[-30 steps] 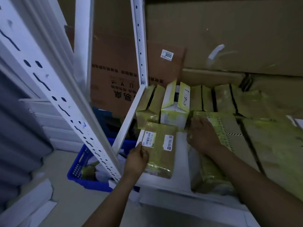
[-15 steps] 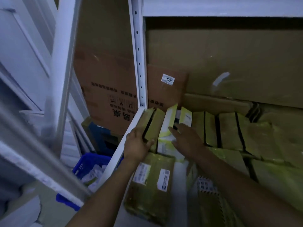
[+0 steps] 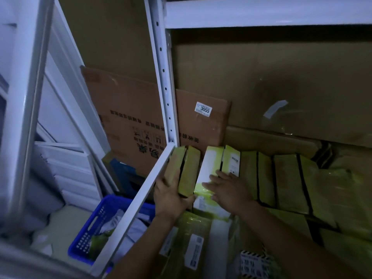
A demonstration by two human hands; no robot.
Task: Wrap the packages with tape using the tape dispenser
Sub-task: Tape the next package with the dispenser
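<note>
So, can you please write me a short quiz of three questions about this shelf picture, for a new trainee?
1. True or false: the left hand grips the upright brown packages at the left end of the row.
2. The right hand lies with straight fingers on: A) a tape dispenser, B) the white box, C) a blue basket.
3. Which number is on the sticker of the cardboard box behind the row?

Key: 1 true; 2 B; 3 3055.
</note>
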